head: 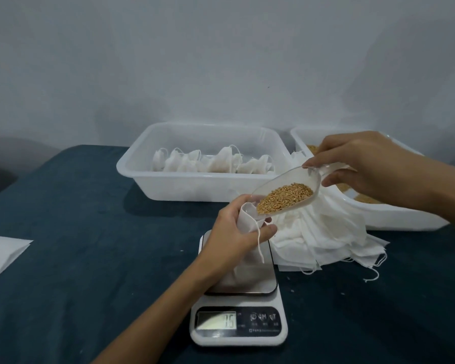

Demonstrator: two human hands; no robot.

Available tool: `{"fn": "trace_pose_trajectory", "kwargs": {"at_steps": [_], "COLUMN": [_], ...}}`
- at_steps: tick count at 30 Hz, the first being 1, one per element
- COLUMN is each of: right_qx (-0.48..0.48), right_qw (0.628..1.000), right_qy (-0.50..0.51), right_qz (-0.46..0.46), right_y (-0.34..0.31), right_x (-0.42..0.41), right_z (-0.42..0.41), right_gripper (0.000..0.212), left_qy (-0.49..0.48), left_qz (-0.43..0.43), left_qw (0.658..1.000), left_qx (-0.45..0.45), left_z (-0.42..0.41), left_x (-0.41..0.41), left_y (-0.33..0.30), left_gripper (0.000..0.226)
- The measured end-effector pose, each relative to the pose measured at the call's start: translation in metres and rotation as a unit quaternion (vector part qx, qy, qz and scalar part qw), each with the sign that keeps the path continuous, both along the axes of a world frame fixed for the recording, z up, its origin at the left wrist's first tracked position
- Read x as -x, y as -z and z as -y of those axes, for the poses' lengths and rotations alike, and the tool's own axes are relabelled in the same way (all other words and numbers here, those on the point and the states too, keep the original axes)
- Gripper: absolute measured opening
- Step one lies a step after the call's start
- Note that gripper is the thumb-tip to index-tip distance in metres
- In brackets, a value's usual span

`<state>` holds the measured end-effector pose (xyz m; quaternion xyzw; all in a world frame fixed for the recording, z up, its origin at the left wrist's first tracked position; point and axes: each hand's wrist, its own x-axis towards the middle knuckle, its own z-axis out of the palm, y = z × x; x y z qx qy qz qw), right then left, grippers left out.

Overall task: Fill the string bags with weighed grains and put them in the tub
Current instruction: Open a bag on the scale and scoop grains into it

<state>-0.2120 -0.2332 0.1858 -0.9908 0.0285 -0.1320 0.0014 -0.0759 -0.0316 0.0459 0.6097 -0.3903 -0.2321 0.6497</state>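
Observation:
My left hand (237, 232) grips a white string bag (244, 215) by its open mouth; the bag hangs down onto the kitchen scale (239, 308), whose display shows 15. My right hand (363, 164) holds a clear plastic scoop (297, 179) by its handle, tilted with its tip at the bag's mouth. Golden grains (285, 198) lie in the scoop's lower end. Behind stands a white tub (142, 169) with several filled, tied bags (213, 162). A second white tub (394, 214) at the right holds loose grain, mostly hidden by my right arm.
A heap of empty white string bags (326, 237) lies right of the scale, against the grain tub. A white sheet (0, 253) rests at the left edge of the dark blue tablecloth (90, 245). A grey wall rises close behind the tubs.

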Motion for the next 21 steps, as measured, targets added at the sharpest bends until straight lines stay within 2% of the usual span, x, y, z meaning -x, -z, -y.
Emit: {"fn": "trace_pose_trajectory", "kwargs": {"at_steps": [11,21], "right_qx": [0.035,0.064], "right_qw": [0.999,0.996], "right_qy": [-0.010,-0.059], "right_qz": [0.001,0.027], "right_y": [-0.0019,-0.0017], "right_x": [-0.0029,-0.0049], "right_z": [-0.0062,-0.0057], "right_gripper": [0.042,0.046], "left_qy": [-0.015,-0.033], "left_qz": [0.026,0.036], "left_qw": [0.999,0.999], "left_qx": [-0.014,0.000], "left_z": [0.0035,0.0065], "left_x": [-0.0042,-0.0033], "left_y": [0.0057,0.0055], "left_gripper": [0.055,0.049]}}
